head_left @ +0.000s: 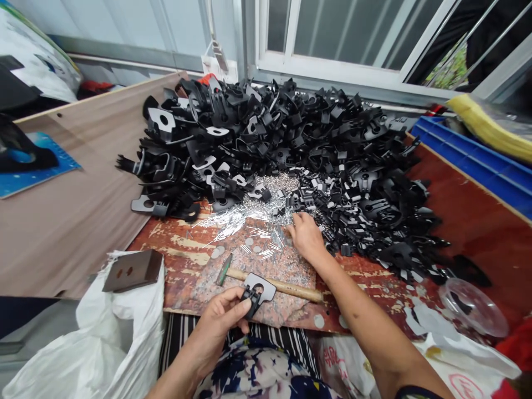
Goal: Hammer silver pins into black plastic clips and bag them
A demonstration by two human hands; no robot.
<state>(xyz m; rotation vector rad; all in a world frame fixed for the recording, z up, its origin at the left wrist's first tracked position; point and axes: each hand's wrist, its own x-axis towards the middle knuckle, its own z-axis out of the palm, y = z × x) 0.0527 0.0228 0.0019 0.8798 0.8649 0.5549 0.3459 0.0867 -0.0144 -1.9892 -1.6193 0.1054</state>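
Note:
My left hand [224, 313] pinches a black plastic clip part [251, 310] with a flat grey plate that has a hole in it. It is held over the table's front edge, in front of a hammer [286, 288] with a wooden handle and green head. My right hand [306, 238] reaches into the near edge of a heap of small black plastic pieces [353, 194], its fingers bent together. What they hold, if anything, is hidden. Loose metal pins [233, 221] lie left of it, with a mound of tiny silvery parts [278, 182] behind.
A large heap of black plastic parts [249, 122] covers the back of the worn red table [170, 244]. A brown block [133, 270] rests on a white sack [103, 327] at left. A clear plastic bowl [474, 307] and blue crate [477, 160] stand at right.

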